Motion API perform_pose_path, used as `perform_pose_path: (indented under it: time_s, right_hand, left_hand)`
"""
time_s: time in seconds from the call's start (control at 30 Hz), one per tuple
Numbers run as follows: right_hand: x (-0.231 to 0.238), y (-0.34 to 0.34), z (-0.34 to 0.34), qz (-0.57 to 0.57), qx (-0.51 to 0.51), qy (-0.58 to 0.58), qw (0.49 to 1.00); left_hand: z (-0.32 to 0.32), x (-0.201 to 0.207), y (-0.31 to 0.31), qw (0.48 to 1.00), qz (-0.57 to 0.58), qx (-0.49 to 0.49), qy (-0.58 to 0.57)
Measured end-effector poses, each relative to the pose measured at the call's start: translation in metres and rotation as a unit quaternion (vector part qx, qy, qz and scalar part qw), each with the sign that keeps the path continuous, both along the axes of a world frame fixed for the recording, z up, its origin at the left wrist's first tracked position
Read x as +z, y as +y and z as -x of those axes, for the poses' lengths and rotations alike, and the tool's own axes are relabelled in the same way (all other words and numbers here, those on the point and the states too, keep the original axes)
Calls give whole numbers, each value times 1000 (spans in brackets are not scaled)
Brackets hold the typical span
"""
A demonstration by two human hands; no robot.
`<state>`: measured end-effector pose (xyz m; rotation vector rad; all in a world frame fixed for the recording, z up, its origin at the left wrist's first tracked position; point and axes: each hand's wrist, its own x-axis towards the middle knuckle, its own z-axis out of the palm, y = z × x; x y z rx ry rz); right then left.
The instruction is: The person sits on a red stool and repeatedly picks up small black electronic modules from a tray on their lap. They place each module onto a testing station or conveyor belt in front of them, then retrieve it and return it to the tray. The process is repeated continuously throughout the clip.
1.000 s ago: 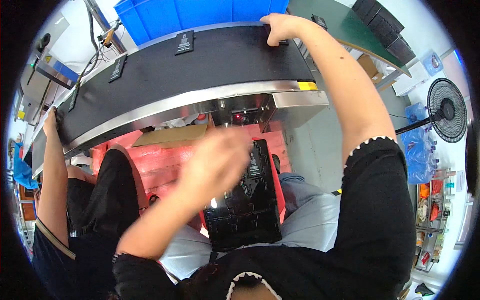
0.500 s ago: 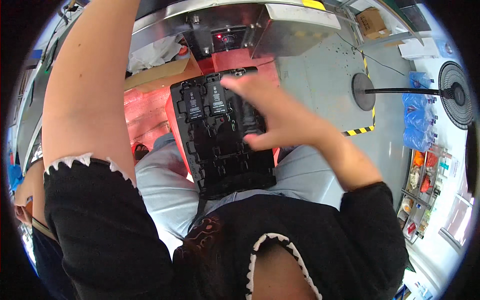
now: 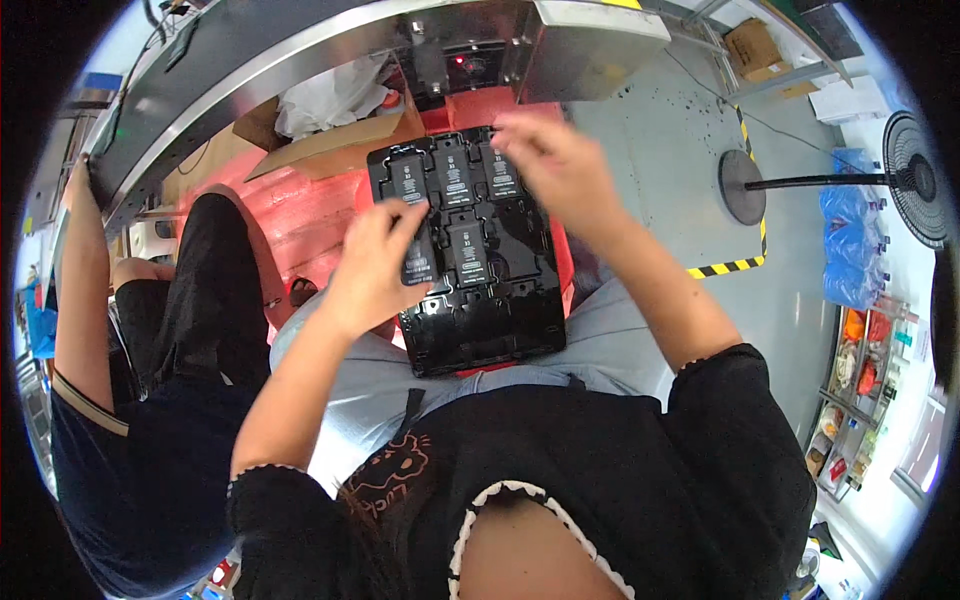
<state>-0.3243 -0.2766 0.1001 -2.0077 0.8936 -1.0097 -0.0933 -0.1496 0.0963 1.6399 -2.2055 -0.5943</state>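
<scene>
Factory assembly-line setting, seated workstation. A long dark conveyor belt [image 3: 250, 50] with a polished metal edge runs across the top of the view; a small red indicator light glows on the machinery housing beneath it. Painted grey concrete floor [image 3: 650, 140] with a strip of yellow-and-black hazard tape [image 3: 725, 268]. A black pedestal fan [image 3: 915, 190] stands at the right. Cardboard boxes [image 3: 755, 45] sit near the line, and shelving at the right edge holds packaged supplies. A second person [image 3: 130, 400] sits close alongside on the left, one arm raised to the belt. A moulded black parts tray [image 3: 490, 320] rests on the worker's lap.
</scene>
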Motion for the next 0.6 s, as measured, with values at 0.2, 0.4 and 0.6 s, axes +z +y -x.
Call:
perform_pose_path:
  time_s: [0.2,0.4,0.6]
  right_hand:
    - [99,-92,-15,-5,31,-77,997]
    - [115,-242,-86,273,40,140,951]
    - [170,-283,-93,39,81,493,865]
  left_hand:
    - [2,-64,16,1000,14,6,-6]
    - [6,-49,19,999,-3,14,-40]
    - [-38,89,-78,965,256,6,60]
